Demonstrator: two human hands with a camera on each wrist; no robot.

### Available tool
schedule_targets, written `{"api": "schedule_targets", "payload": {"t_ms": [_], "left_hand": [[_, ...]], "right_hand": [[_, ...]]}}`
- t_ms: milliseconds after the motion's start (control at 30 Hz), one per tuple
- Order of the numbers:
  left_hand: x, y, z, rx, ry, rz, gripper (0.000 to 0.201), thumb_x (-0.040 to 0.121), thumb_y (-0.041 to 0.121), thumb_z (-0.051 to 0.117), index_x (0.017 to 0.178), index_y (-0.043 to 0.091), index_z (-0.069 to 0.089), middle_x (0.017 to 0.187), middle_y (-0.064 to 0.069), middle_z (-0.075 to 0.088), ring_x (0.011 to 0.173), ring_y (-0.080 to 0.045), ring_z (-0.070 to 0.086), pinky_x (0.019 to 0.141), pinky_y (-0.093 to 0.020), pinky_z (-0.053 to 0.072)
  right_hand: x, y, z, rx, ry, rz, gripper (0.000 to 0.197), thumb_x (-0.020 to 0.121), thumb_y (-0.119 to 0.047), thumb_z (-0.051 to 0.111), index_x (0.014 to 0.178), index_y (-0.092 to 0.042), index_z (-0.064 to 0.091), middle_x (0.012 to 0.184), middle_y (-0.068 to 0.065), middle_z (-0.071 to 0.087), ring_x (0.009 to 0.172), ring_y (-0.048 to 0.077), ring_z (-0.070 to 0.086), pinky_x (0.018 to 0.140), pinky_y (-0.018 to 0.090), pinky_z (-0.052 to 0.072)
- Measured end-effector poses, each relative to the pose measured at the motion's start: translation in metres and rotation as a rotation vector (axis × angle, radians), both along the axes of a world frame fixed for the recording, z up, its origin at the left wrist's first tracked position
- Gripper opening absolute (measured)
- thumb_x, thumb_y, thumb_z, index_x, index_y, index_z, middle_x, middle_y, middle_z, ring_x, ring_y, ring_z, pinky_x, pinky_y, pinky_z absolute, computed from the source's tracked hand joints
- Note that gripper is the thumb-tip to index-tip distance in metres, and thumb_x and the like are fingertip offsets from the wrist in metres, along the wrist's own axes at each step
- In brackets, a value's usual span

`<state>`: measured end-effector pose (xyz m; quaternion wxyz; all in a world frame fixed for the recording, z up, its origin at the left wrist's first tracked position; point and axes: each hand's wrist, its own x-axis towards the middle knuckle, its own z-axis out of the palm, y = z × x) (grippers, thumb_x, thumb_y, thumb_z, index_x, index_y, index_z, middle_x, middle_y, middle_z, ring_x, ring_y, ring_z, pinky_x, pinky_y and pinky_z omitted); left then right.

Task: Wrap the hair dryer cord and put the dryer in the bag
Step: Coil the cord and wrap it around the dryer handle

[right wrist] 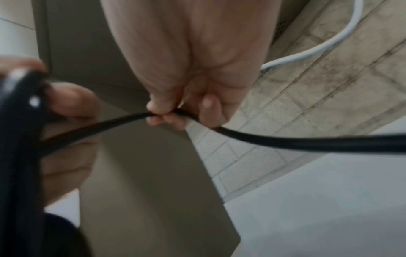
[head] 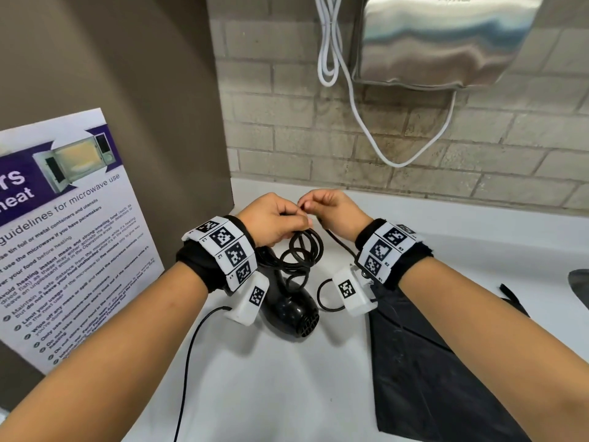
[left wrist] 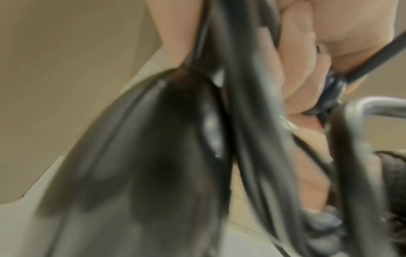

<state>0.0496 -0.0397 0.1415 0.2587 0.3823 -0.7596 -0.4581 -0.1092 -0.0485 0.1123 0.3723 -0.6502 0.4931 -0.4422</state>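
Note:
A black hair dryer point(head: 291, 309) lies on the white counter point(head: 287, 378) under my wrists, its grille end toward me. Several loops of its black cord point(head: 301, 250) hang from my left hand point(head: 280, 223), which grips the bundle above the dryer. Close up, the left wrist view shows the blurred loops point(left wrist: 246, 121) running through the fingers. My right hand point(head: 325, 207) is close beside the left and pinches a single strand of cord point(right wrist: 285, 141) between thumb and fingertips point(right wrist: 163, 113). More cord trails left across the counter. A flat black bag point(head: 446, 371) lies to the right.
A laminated microwave notice point(head: 63, 237) leans against the brown side panel on the left. A steel hand dryer point(head: 443, 39) hangs on the brick wall above, with a white cable point(head: 360, 110) looping below it. A sink edge point(head: 578, 285) shows at far right.

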Motion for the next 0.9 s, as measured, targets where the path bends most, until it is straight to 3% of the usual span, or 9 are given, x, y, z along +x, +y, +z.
{"api": "schedule_targets", "payload": {"t_ms": [67,167,300,567,667,733,767,833,900], "left_hand": [[-0.001,0.002,0.002,-0.009,-0.002,0.006,0.013,0.088,0.005,0.058,0.078,0.004,0.066,0.031,0.01,0.037,0.028,-0.003,0.028,0.034,-0.01,0.024],[-0.002,0.004,0.004,-0.015,0.014,0.021,0.012,0.088,0.001,0.056,0.086,0.007,0.066,0.03,0.01,0.041,0.028,-0.002,0.032,0.034,-0.007,0.025],[-0.001,0.005,0.003,0.001,-0.005,-0.001,0.013,0.088,0.0,0.056,0.083,0.005,0.067,0.03,0.01,0.04,0.027,-0.003,0.03,0.034,-0.008,0.024],[0.001,0.007,0.002,0.012,0.03,0.046,0.015,0.089,-0.001,0.055,0.083,0.006,0.066,0.031,0.011,0.043,0.028,-0.001,0.033,0.034,-0.007,0.026],[0.0,0.011,0.003,0.0,0.035,0.035,0.013,0.089,-0.001,0.054,0.094,-0.003,0.066,0.031,0.012,0.044,0.028,-0.001,0.034,0.035,-0.006,0.026],[0.001,0.011,0.003,-0.007,0.052,0.051,0.015,0.089,-0.003,0.052,0.096,-0.005,0.065,0.031,0.013,0.045,0.028,0.0,0.036,0.036,-0.004,0.026],[0.002,0.011,0.003,-0.007,0.062,0.063,0.015,0.09,-0.003,0.051,0.096,-0.003,0.065,0.03,0.013,0.045,0.027,0.001,0.037,0.036,-0.003,0.026],[0.004,0.011,0.003,-0.008,0.082,0.092,0.013,0.09,-0.003,0.051,0.093,0.001,0.063,0.029,0.013,0.045,0.027,0.001,0.038,0.035,-0.003,0.026],[0.007,0.009,0.002,-0.006,0.103,0.122,0.014,0.09,-0.001,0.051,0.087,0.004,0.064,0.029,0.012,0.044,0.027,0.001,0.037,0.035,-0.005,0.026]], "right_hand": [[-0.009,-0.008,-0.002,-0.076,0.053,-0.233,0.021,0.091,0.003,0.047,0.082,-0.005,0.064,0.073,-0.01,0.066,0.072,0.001,0.056,0.071,0.011,0.039],[-0.024,-0.016,-0.013,-0.091,0.117,-0.52,0.019,0.091,-0.003,0.05,0.095,0.0,0.068,0.098,0.012,0.067,0.089,0.013,0.053,0.073,0.017,0.036],[-0.053,-0.02,-0.012,0.001,0.074,-0.761,0.025,0.093,-0.001,0.043,0.106,0.0,0.065,0.113,0.016,0.064,0.105,0.028,0.058,0.083,0.023,0.04],[-0.089,-0.021,-0.011,0.23,0.156,-0.9,0.029,0.095,-0.004,0.041,0.112,-0.005,0.064,0.124,0.013,0.06,0.113,0.031,0.056,0.098,0.033,0.044],[-0.087,-0.015,-0.018,0.361,0.282,-0.875,0.031,0.095,-0.004,0.039,0.118,-0.007,0.061,0.129,0.011,0.057,0.117,0.028,0.054,0.1,0.033,0.044],[-0.081,-0.009,-0.026,0.493,0.544,-0.783,0.031,0.097,-0.014,0.041,0.124,-0.007,0.055,0.13,0.011,0.055,0.118,0.026,0.053,0.096,0.03,0.045],[-0.079,-0.007,-0.033,0.583,0.711,-0.694,0.031,0.097,-0.021,0.044,0.119,-0.004,0.057,0.124,0.013,0.058,0.114,0.026,0.055,0.089,0.03,0.047],[-0.074,-0.005,-0.049,0.695,0.952,-0.466,0.025,0.091,-0.026,0.051,0.09,-0.004,0.062,0.096,0.011,0.062,0.094,0.026,0.06,0.068,0.029,0.049],[-0.068,0.001,-0.054,0.733,1.133,-0.292,0.021,0.088,-0.022,0.051,0.078,-0.006,0.06,0.085,0.006,0.059,0.085,0.024,0.06,0.074,0.03,0.05]]}}
